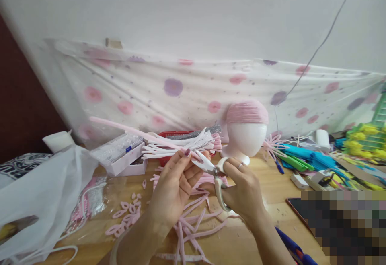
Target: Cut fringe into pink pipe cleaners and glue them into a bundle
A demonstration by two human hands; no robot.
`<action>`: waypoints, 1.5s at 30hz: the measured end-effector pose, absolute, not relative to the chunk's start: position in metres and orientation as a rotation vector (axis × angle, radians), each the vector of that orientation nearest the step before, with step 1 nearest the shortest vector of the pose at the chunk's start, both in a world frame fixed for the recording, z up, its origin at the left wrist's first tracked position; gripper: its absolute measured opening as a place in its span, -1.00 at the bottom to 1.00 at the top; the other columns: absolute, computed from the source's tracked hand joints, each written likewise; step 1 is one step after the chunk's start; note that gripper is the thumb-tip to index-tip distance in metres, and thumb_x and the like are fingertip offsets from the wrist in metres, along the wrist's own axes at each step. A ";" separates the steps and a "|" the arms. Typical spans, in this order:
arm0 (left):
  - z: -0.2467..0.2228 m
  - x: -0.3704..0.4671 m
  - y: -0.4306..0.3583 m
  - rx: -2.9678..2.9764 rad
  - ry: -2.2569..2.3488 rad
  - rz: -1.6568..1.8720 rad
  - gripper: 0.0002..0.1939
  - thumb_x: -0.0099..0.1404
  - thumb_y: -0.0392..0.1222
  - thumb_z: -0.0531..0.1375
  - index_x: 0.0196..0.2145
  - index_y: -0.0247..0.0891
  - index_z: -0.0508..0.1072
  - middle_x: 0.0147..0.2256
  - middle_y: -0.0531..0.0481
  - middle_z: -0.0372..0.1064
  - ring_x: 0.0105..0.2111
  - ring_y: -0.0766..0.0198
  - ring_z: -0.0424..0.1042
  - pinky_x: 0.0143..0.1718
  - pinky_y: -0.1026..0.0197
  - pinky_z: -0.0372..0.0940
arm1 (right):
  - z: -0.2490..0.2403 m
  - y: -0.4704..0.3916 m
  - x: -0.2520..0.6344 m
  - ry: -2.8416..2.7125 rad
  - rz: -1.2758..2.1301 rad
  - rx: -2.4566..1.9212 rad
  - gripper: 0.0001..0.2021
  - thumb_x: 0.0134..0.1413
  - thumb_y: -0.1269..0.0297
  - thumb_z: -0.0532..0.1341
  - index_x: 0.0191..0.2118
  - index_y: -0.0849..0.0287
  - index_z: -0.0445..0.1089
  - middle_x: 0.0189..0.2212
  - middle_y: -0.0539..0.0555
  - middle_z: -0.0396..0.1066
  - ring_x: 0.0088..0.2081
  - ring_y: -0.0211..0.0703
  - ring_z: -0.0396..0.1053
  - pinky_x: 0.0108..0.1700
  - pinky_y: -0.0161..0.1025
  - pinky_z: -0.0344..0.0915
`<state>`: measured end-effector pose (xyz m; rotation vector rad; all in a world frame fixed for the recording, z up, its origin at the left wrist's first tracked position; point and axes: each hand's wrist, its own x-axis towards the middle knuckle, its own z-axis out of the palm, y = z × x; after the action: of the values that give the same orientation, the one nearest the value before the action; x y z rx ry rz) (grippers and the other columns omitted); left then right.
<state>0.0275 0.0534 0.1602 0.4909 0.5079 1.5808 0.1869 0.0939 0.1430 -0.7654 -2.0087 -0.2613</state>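
A thin pale pink fuzzy pipe-cleaner strip [197, 157] is lying between the open blades of grey-handled steel scissors [214, 173]. The left hand [175, 184] is pinching it, fingers clamped together, above the wooden worktop [271, 188]. The right hand [243, 190] is gripping the scissor handles. A white foam mannequin head [245, 136] is standing just behind.

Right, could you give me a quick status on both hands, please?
Left hand pinching pink pipe cleaner. Right hand gripping scissors, blades open at it. Cut pink pieces litter table.
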 end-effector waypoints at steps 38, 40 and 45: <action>0.162 0.042 0.043 0.536 0.381 1.693 -0.89 0.19 -0.18 0.35 -0.38 -0.27 0.58 -0.29 0.00 0.61 -0.19 0.26 0.58 -0.08 0.28 0.43 | 0.139 0.098 0.189 -1.913 -0.372 -0.773 -0.72 -0.02 0.18 0.36 -0.48 0.12 0.23 -0.52 0.05 0.31 -0.46 -0.17 0.21 -0.40 -0.27 0.18; 0.162 0.042 0.043 0.536 0.365 1.690 -0.91 0.18 -0.19 0.36 -0.37 -0.25 0.58 -0.30 0.03 0.60 -0.17 0.25 0.58 -0.04 0.26 0.42 | 0.139 0.098 0.189 -1.908 -0.390 -0.770 -0.68 -0.01 0.15 0.36 -0.50 0.11 0.21 -0.55 0.03 0.29 -0.48 -0.20 0.18 -0.43 -0.28 0.15; 0.162 0.039 0.043 0.559 0.391 1.638 -0.91 0.24 -0.20 0.30 -0.34 -0.28 0.56 -0.26 -0.04 0.61 -0.18 0.23 0.58 -0.04 0.22 0.42 | 0.144 0.097 0.190 -1.920 -0.243 -0.739 -0.61 0.02 0.09 0.35 -0.54 0.10 0.12 -0.57 -0.03 0.19 -0.53 -0.25 0.11 -0.49 -0.30 0.08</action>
<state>0.0390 0.0429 0.1620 0.5588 0.3914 1.6375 0.1899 0.0974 0.1439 -0.7386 -1.9203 -0.2427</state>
